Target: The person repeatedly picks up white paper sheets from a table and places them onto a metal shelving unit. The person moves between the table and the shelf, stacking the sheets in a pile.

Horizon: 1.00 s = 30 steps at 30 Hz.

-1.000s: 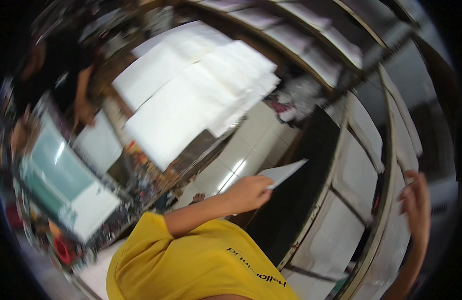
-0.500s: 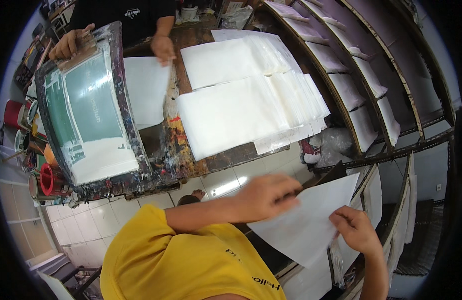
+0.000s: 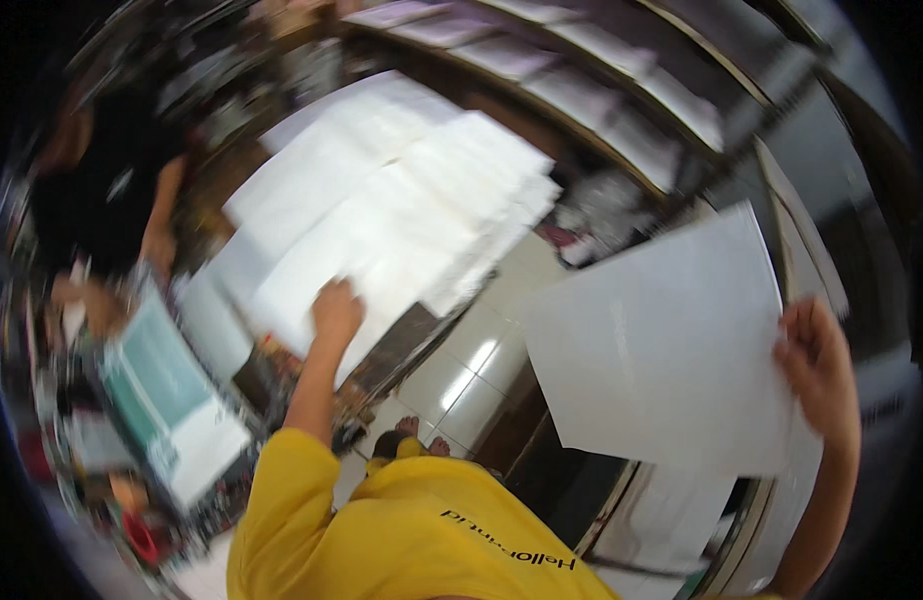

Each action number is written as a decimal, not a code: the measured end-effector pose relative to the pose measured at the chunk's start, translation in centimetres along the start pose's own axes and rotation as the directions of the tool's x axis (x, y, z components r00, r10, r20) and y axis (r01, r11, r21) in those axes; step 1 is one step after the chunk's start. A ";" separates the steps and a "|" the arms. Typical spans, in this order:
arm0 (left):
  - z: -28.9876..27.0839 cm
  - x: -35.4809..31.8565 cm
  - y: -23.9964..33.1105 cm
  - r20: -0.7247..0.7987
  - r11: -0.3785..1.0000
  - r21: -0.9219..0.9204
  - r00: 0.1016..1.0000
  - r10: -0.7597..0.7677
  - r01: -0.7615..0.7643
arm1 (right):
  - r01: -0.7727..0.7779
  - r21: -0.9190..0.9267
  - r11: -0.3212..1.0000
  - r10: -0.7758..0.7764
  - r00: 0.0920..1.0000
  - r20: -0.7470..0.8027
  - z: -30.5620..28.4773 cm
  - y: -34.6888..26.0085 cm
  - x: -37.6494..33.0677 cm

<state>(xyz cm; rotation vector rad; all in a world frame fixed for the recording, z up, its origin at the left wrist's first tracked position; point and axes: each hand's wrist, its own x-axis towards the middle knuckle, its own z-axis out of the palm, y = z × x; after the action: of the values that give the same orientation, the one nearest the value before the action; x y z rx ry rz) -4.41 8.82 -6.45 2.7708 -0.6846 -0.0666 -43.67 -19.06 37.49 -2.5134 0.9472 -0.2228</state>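
Note:
My right hand (image 3: 820, 372) pinches the right edge of a large white sheet (image 3: 662, 345) and holds it up at the right, tilted. On the table to the left lie overlapping piles of white sheets (image 3: 402, 190). Over the near part of these piles is my left hand (image 3: 339, 312), with fingers that look curled. Motion blur hides whether it grips a sheet or only touches one. A screen-printing frame (image 3: 157, 365) with a green mesh and white ink stands at the far left, and a pale sheet (image 3: 214, 320) lies beside it.
Across the table, a person in a black shirt (image 3: 107, 190) has hands near the printing frame. Wooden shelves (image 3: 582, 90) loaded with white sheets fill the back right. Clear plastic bags (image 3: 612, 215) lie beside the table, and a rack (image 3: 672, 510) with sheets stands near my right side.
My left hand has gone from beside the held sheet to the piles on the table. My right hand has carried its sheet up and right. The whole view has turned.

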 end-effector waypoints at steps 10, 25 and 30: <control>1.3 -0.2 -0.4 -0.104 0.982 0.013 0.976 0.191 -0.191 | -0.261 0.149 0.954 0.286 0.640 -0.713 -14.8 11.5 -14.3; -5.8 -2.7 16.9 -0.315 0.557 -0.492 0.733 0.603 -0.670 | -0.562 0.548 0.619 0.760 0.253 -0.599 -4.6 13.6 -30.9; -7.2 -6.6 21.7 -0.138 0.500 -0.701 0.784 0.605 -0.509 | -0.574 0.531 0.623 0.764 0.302 -0.570 -3.8 12.4 -30.5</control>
<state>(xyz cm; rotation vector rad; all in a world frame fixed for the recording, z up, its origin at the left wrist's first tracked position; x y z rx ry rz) -19.19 -4.57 6.46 1.6980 -1.2541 -0.3048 -75.05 -8.50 35.32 -1.4880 2.0942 -1.1056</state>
